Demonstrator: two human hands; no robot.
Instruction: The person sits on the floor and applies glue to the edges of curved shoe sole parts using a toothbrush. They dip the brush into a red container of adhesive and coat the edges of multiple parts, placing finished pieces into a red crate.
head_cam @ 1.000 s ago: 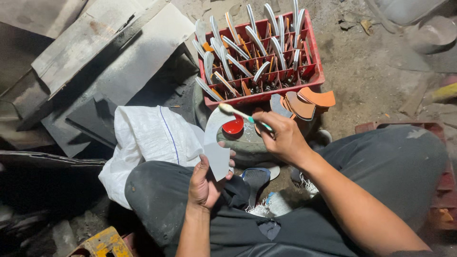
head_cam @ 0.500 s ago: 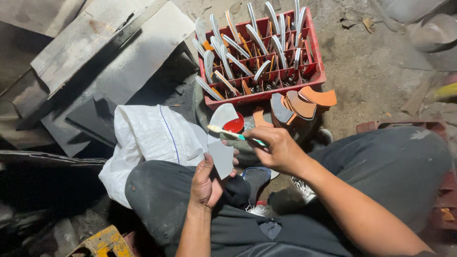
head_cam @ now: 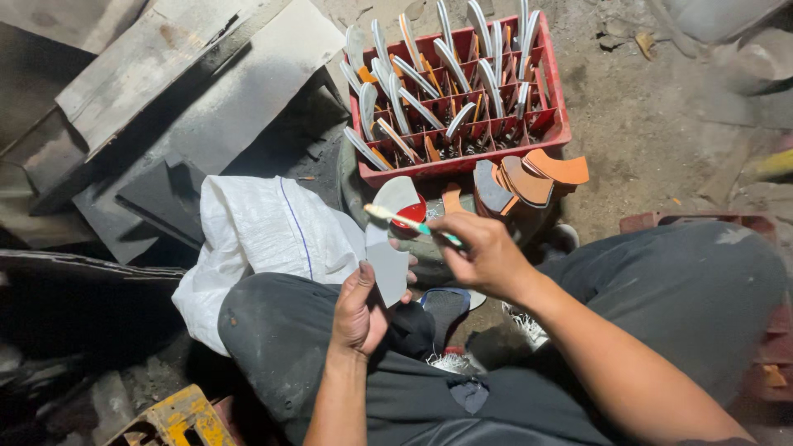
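My left hand (head_cam: 361, 310) grips a curved grey metal blade (head_cam: 390, 239) by its lower end, holding it upright over my lap. My right hand (head_cam: 487, 256) holds a toothbrush (head_cam: 410, 222) with a pale head and teal handle, its bristle end lying across the upper part of the blade. Just behind the blade sits a small red dish (head_cam: 410, 215) on a round grey stone.
A red plastic crate (head_cam: 545, 132) ahead holds several upright blades. Orange and grey curved pieces (head_cam: 533, 177) lean against its front. A white woven sack (head_cam: 264, 235) lies left of my knee, grey slabs (head_cam: 182, 91) behind it, a yellow object (head_cam: 178, 417) at the bottom left.
My right hand has drawn the toothbrush leftwards and nearer, over the blade. The blade in my left hand has stayed almost still.
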